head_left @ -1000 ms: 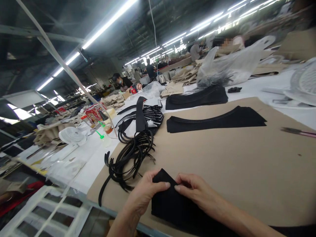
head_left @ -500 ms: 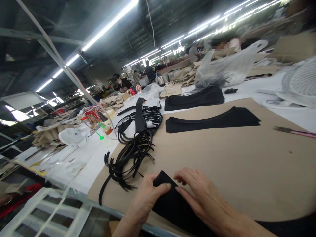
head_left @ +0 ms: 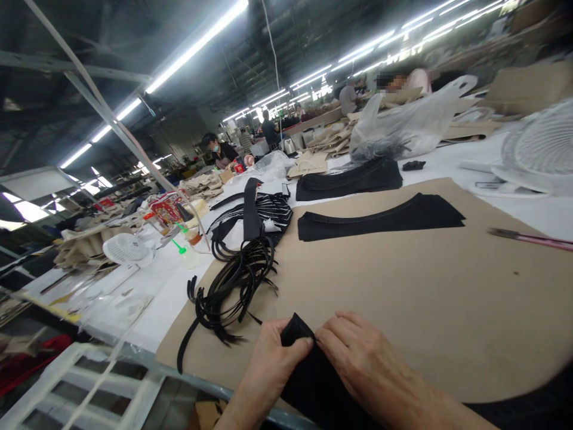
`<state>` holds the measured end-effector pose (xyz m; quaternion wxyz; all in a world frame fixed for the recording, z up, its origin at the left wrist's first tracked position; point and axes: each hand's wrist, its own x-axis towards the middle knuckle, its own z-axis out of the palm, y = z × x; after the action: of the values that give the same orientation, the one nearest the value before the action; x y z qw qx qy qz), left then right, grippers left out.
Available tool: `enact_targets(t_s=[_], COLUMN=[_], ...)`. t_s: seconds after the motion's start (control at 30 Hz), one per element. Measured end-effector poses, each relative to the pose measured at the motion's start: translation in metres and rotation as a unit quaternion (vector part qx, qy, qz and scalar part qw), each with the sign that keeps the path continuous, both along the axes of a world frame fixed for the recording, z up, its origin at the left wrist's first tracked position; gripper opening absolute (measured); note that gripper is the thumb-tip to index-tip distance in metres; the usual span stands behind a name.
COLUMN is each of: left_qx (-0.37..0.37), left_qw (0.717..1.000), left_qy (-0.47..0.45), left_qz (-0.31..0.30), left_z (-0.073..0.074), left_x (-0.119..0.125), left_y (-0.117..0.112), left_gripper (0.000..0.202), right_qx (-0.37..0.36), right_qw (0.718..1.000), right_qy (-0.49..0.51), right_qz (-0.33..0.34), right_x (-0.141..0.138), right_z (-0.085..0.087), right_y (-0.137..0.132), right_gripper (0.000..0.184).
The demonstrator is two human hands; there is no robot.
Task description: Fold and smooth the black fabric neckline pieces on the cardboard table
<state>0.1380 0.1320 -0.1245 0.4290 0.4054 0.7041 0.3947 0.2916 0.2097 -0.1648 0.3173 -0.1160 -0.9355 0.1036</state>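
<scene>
Near the front edge of the table, a black fabric piece (head_left: pixel 313 382) is held between my two hands. My left hand (head_left: pixel 273 358) pinches its upper end, with the thumb on top and the fingers underneath. From the other side, my right hand (head_left: pixel 353 343) is closed on the fabric's right edge; its fingertips are partly hidden. The end of the piece bends up over the left thumb. Left of my hands lies a bundle of thin black strips (head_left: pixel 242 286). Beyond them, a curved black fabric piece (head_left: pixel 380 218) rests flat on the brown sheet (head_left: pixel 358 280).
A second black stack (head_left: pixel 349 179) lies farther back, near a clear plastic bag (head_left: pixel 403 125). Pointed scissors or tweezers (head_left: pixel 528 237) rest at the right. White fans (head_left: pixel 541 149) and green-tipped bottles (head_left: pixel 181 248) stand on the table. Several people work in the background.
My right hand has closed in on the fabric's edge, its fingers curling from a looser, raised pose. The fabric's end now bends more over my left thumb.
</scene>
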Motion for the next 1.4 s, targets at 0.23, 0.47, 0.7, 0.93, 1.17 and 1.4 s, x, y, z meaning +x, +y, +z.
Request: enact_targets(t_s=[0.23,0.47,0.7,0.93,1.17,1.4], left_qx=[-0.012,-0.02,-0.033,-0.023,-0.013,-0.012], left_qw=[1.0,1.0,0.996,0.989,0.991,0.995], left_qy=[-0.001,0.005,-0.074,-0.121,-0.121,-0.1], left_qz=[0.005,0.021,0.044,0.076,0.064,0.014], left_z=[-0.001,0.0,-0.01,-0.019,-0.019,-0.012], left_x=[0.004,0.005,0.004,0.003,0.003,0.004], left_y=[0.001,0.002,0.001,-0.002,-0.003,-0.006], left_gripper=[0.028,0.024,0.019,0.018,0.021,0.027], right_qx=[0.091,0.008,-0.21,-0.422,-0.471,-0.507], right_qw=[0.996,1.0,0.977,0.907,0.882,0.859], right_qy=[-0.004,0.006,-0.03,0.001,0.008,-0.039], right_qz=[-0.009,-0.014,-0.002,-0.003,0.018,0.057], right_x=[0.002,0.001,0.002,0.012,0.009,0.002], right_z=[0.008,0.001,0.001,0.006,0.008,0.001], right_y=[-0.003,0.0,0.005,0.012,0.014,0.015], right_gripper=[0.028,0.021,0.018,0.016,0.022,0.036])
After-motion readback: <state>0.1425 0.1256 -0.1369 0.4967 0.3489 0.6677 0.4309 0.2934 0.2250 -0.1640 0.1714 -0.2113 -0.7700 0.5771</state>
